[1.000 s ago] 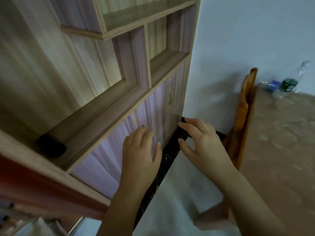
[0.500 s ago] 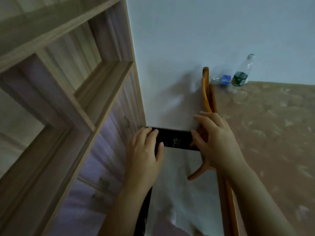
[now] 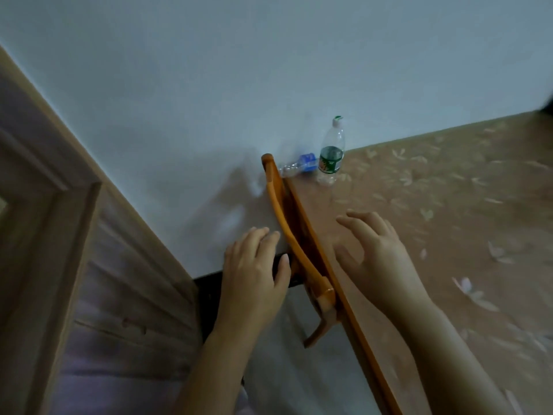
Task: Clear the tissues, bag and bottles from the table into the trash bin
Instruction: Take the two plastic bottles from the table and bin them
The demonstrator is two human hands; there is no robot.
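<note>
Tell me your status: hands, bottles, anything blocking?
Left hand, right hand: open, empty. Upright bottle and lying bottle on table, far corner, untouched. Chair back between hands.

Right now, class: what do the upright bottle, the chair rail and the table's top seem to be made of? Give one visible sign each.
Upright bottle: clear plastic, seemingly; the wall shows through it above a green label.
Chair rail: varnished wood, probably; orange-brown with a sheen.
Table top: likely a printed cloth or vinyl cover; tan, leaf-patterned, matte.
</note>
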